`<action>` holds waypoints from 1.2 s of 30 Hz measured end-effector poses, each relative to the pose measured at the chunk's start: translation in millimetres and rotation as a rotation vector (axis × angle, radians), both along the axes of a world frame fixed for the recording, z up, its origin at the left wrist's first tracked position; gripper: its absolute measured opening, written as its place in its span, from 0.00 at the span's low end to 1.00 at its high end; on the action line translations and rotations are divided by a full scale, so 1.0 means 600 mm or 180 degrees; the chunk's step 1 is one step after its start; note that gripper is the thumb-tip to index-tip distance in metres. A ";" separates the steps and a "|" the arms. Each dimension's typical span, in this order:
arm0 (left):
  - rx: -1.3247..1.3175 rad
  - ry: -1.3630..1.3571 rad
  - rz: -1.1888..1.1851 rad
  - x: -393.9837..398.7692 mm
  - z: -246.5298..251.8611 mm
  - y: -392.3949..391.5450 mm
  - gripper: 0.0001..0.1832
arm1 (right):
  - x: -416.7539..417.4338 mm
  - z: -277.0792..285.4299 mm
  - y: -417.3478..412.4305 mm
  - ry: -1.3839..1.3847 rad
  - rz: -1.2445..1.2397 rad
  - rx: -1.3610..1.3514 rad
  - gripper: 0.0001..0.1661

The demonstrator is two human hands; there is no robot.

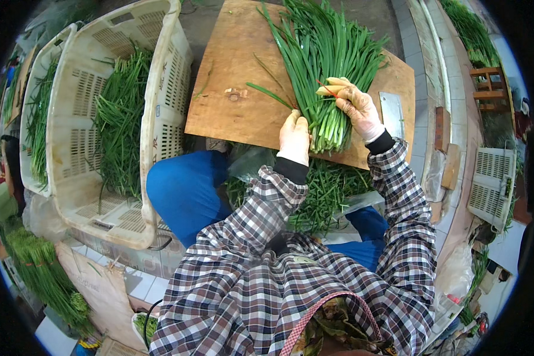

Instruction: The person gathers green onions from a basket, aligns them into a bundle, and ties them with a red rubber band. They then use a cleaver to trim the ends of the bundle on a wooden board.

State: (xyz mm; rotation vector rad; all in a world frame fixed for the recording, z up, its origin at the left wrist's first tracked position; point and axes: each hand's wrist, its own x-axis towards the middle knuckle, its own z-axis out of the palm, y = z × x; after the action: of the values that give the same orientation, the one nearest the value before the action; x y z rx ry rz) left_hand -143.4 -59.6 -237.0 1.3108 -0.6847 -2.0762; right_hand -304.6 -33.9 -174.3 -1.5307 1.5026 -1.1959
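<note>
A thick bunch of long green leaves, apparently garlic chives [327, 53], lies on a wooden board [231, 58] with its pale stem ends towards me. My left hand [295, 135], in a pale thin glove, grips the bunch's left edge near the stem ends. A thin red tie [328, 88] runs from the fingers of my right hand [360, 109], gloved too, which is raised over the bunch's right side. Whether the tie passes around the stems is hidden. To the right of that hand, a cleaver blade [391, 113] lies flat on the board.
Left of the board stands a tall white plastic crate [169, 84] holding loose greens [124, 120]. Leaf trimmings [325, 200] lie in plastic below the board's near edge, between my knees. Tied green bunches [40, 271] lie lower left. A brick [442, 129] sits on the right.
</note>
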 end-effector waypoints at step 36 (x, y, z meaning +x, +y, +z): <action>-0.1428 -0.0832 -0.1096 0.025 -0.007 -0.029 0.37 | -0.007 -0.028 0.006 -0.1382 -0.0223 0.0263 0.06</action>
State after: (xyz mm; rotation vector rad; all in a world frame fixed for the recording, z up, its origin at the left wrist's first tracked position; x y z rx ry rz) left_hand -128.6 -76.8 -241.4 1.2724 -1.4849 -1.8542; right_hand -308.9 -30.0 -190.8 -1.0827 1.3013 -1.3822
